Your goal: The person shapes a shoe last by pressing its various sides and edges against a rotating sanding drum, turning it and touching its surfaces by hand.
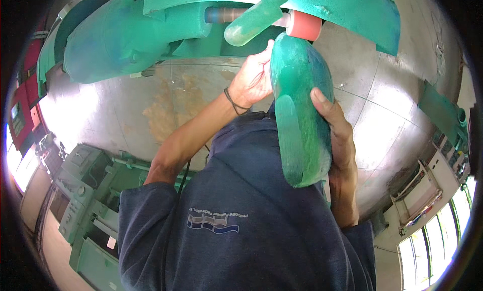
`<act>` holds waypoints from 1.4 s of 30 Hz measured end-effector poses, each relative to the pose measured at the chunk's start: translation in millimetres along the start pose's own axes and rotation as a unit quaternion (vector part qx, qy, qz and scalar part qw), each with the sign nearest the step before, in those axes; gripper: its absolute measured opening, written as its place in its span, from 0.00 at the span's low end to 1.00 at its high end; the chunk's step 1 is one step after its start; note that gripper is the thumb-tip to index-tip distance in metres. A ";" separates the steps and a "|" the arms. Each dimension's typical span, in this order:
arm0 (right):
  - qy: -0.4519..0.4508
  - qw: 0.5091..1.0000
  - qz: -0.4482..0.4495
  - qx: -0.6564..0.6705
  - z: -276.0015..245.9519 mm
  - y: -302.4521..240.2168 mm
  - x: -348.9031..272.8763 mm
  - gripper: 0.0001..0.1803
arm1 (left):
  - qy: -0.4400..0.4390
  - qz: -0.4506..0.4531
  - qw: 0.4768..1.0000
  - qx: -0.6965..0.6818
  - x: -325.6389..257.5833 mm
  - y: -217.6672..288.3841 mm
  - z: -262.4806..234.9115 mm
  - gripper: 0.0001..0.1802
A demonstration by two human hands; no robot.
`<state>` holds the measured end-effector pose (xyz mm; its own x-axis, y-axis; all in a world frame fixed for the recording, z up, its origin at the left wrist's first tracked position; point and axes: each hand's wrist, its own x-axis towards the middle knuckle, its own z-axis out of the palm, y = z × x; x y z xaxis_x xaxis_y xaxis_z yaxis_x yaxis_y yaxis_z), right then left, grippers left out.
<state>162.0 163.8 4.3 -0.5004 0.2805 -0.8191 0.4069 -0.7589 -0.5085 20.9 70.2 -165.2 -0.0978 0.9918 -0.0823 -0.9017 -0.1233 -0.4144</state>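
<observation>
A long, foot-shaped piece [302,135], green with darker streaks and a smoother light-green patch, looks like a shoe last. Its far, rounded end lies against or just under a pink cylindrical wheel [304,26] on a machine's spindle; I cannot tell whether they touch. At the last's left side, near the wheel, my left hand [253,81] holds it, the fingers partly hidden behind it. From the right my right hand [334,122] grips it, thumb on its upper side and the other fingers hidden beneath.
Over the wheel hang a green rounded arm [256,21] and a curved green guard [347,14]. A large green motor housing [121,34] stands at the far left. Another green machine [83,175] is at lower left, and a white rack [420,190] at right.
</observation>
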 end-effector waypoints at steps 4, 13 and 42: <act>0.016 1.000 -0.004 -0.003 1.6 2.3 -14.7 0.38 | 0.036 -0.022 0.999 0.000 -7.1 -7.4 -2.5 0.25; -0.037 0.995 -0.045 -0.081 -1.9 -3.0 20.2 0.39 | -0.012 -0.020 1.000 -0.001 7.0 5.7 -8.8 0.25; -0.181 0.949 0.054 0.252 -34.9 80.7 -8.0 0.42 | 0.168 -0.027 0.962 0.212 -24.9 -24.8 40.9 0.40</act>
<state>225.4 120.8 -39.5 -0.7430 0.0350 -0.6683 0.0990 -0.9819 -0.1615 28.5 50.0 -115.8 0.0304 0.9209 -0.3887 -0.9994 0.0228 -0.0244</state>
